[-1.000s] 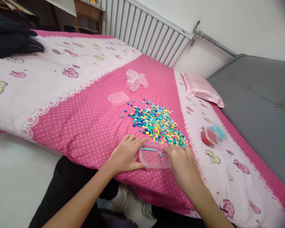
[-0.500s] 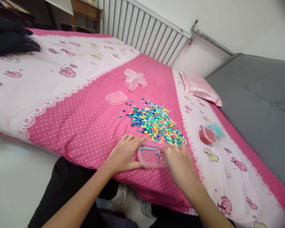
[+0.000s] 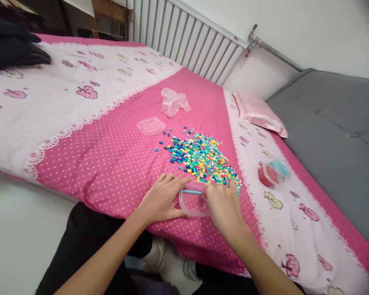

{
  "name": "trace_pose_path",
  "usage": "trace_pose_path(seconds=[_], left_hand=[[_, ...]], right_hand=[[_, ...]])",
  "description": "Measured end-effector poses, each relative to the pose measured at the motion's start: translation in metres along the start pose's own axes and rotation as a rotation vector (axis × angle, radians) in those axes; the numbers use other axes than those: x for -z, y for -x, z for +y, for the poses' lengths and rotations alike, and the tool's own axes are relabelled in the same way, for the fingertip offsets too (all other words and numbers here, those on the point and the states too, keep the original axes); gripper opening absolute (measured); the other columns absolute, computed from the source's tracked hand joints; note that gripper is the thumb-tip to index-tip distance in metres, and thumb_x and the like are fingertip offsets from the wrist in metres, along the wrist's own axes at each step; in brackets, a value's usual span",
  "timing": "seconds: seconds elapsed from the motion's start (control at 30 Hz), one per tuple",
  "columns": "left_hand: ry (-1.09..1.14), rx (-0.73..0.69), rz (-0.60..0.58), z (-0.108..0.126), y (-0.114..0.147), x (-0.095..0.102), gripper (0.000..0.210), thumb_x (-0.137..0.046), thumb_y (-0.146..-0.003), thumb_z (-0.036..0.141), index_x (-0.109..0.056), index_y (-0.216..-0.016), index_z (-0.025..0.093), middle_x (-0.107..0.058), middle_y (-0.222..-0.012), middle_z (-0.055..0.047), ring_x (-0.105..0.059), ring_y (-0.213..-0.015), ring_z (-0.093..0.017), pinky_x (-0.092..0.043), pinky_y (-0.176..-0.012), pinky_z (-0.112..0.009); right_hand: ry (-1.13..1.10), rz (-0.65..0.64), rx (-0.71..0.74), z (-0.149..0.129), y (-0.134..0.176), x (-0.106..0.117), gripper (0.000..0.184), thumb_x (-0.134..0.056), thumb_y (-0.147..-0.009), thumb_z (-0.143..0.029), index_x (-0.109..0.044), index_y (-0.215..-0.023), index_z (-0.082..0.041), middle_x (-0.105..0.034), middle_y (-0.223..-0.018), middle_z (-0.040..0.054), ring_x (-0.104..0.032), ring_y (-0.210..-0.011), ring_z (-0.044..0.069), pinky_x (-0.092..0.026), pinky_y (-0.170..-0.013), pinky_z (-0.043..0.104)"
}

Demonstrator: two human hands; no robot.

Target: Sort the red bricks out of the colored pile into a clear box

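Note:
My left hand (image 3: 164,197) is closed around the left side of a clear plastic container (image 3: 194,213), thumb on the near rim and fingers at the far rim. Inside, along the far side, lies a straight light-blue row (image 3: 192,191), which looks like small beads end to end. My right hand (image 3: 223,203) is over the container's right part, its fingers pinched together; what is between the fingertips is hidden. Just beyond both hands spreads a pile of small tube-shaped beads (image 3: 199,155) in blue, green, yellow, white and pink.
A flat clear lid (image 3: 151,126) and several clear containers (image 3: 174,101) lie farther back on the pink dotted bedspread (image 3: 110,164). To the right stands a container of red pieces (image 3: 267,175) beside one of light-blue pieces (image 3: 279,168). A pink pillow (image 3: 258,114) rests near the grey headboard (image 3: 335,119).
My right hand has moved slightly left over the container and now covers the small blue bead seen by its fingertips before. My left hand and the container have barely moved.

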State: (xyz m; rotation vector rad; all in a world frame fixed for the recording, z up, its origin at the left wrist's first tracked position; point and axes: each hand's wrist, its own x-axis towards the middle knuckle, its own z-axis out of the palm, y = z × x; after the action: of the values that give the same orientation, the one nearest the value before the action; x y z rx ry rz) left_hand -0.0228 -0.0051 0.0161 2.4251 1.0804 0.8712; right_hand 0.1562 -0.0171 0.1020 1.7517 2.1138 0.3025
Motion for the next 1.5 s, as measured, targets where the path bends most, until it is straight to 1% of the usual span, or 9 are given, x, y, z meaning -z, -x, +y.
trace_pose_path(seconds=[0.1, 0.27, 0.33, 0.57, 0.73, 0.9, 1.1, 1.3, 1.5], left_hand=[[-0.002, 0.000, 0.004, 0.000, 0.000, 0.000, 0.085, -0.076, -0.076, 0.066, -0.045, -0.139, 0.019, -0.065, -0.120, -0.010, -0.056, -0.107, -0.031, -0.041, -0.098, -0.045], [0.012, -0.013, 0.008, 0.001, -0.001, 0.000, 0.083, -0.078, -0.076, 0.061, -0.046, -0.139, 0.019, -0.066, -0.118, -0.009, -0.056, -0.106, -0.030, -0.041, -0.099, -0.045], [0.012, -0.012, 0.004, 0.001, -0.001, 0.001, 0.080, -0.078, -0.077, 0.059, -0.046, -0.139, 0.019, -0.066, -0.118, -0.009, -0.056, -0.106, -0.030, -0.041, -0.098, -0.046], [0.016, 0.001, 0.008, 0.000, -0.002, 0.001, 0.083, -0.078, -0.076, 0.062, -0.045, -0.140, 0.020, -0.066, -0.119, -0.010, -0.056, -0.106, -0.031, -0.041, -0.098, -0.046], [0.017, -0.004, 0.017, -0.001, -0.002, 0.001, 0.083, -0.079, -0.074, 0.061, -0.045, -0.138, 0.020, -0.066, -0.118, -0.009, -0.056, -0.106, -0.031, -0.042, -0.098, -0.045], [0.023, -0.002, 0.028, 0.000, -0.002, 0.000, 0.082, -0.080, -0.074, 0.059, -0.047, -0.138, 0.019, -0.066, -0.116, -0.009, -0.056, -0.105, -0.030, -0.042, -0.097, -0.045], [0.027, 0.005, 0.013, 0.001, -0.002, 0.002, 0.082, -0.077, -0.076, 0.060, -0.046, -0.140, 0.020, -0.066, -0.115, -0.009, -0.056, -0.105, -0.030, -0.042, -0.097, -0.045], [0.014, -0.010, 0.016, 0.001, -0.003, 0.001, 0.080, -0.076, -0.077, 0.061, -0.047, -0.138, 0.018, -0.066, -0.115, -0.009, -0.056, -0.104, -0.030, -0.042, -0.097, -0.045], [0.000, -0.004, 0.005, 0.000, -0.002, 0.001, 0.083, -0.077, -0.076, 0.062, -0.046, -0.139, 0.018, -0.066, -0.118, -0.011, -0.056, -0.106, -0.031, -0.041, -0.098, -0.046]], right_hand=[[0.003, -0.010, 0.000, 0.000, 0.000, 0.002, 0.036, -0.044, -0.094, 0.000, -0.075, -0.080, -0.013, -0.077, -0.082, 0.0134, -0.072, -0.078, 0.027, -0.034, -0.095, 0.048], [-0.016, -0.007, -0.015, 0.000, 0.000, 0.001, 0.030, -0.052, -0.093, -0.005, -0.078, -0.085, -0.017, -0.076, -0.083, 0.0139, -0.069, -0.097, 0.032, -0.032, -0.096, 0.051], [-0.028, -0.003, -0.017, 0.002, 0.000, 0.002, 0.028, -0.054, -0.093, -0.007, -0.078, -0.087, -0.019, -0.076, -0.084, 0.0131, -0.067, -0.099, 0.033, -0.032, -0.095, 0.052], [-0.056, -0.002, -0.018, 0.007, -0.001, 0.003, 0.027, -0.055, -0.093, -0.009, -0.079, -0.089, -0.021, -0.076, -0.089, 0.0129, -0.066, -0.097, 0.030, -0.029, -0.094, 0.050], [-0.077, 0.007, 0.007, 0.006, -0.003, -0.002, 0.027, -0.055, -0.094, -0.010, -0.079, -0.091, -0.021, -0.076, -0.090, 0.0119, -0.065, -0.099, 0.029, -0.029, -0.091, 0.048], [-0.101, -0.002, 0.027, 0.009, -0.003, -0.005, 0.026, -0.056, -0.094, -0.012, -0.080, -0.087, -0.021, -0.076, -0.089, 0.0109, -0.064, -0.094, 0.027, -0.028, -0.087, 0.046], [-0.101, -0.015, 0.013, 0.014, 0.000, 0.001, 0.026, -0.057, -0.092, -0.011, -0.080, -0.086, -0.023, -0.075, -0.087, 0.0104, -0.064, -0.093, 0.027, -0.027, -0.088, 0.046], [-0.067, -0.012, 0.023, 0.008, -0.001, 0.001, 0.031, -0.053, -0.092, -0.009, -0.080, -0.085, -0.022, -0.075, -0.083, 0.0108, -0.065, -0.092, 0.028, -0.028, -0.090, 0.047], [-0.037, -0.006, 0.012, 0.008, -0.003, 0.000, 0.028, -0.053, -0.091, -0.010, -0.080, -0.086, -0.019, -0.075, -0.085, 0.0143, -0.066, -0.093, 0.030, -0.030, -0.090, 0.047]])
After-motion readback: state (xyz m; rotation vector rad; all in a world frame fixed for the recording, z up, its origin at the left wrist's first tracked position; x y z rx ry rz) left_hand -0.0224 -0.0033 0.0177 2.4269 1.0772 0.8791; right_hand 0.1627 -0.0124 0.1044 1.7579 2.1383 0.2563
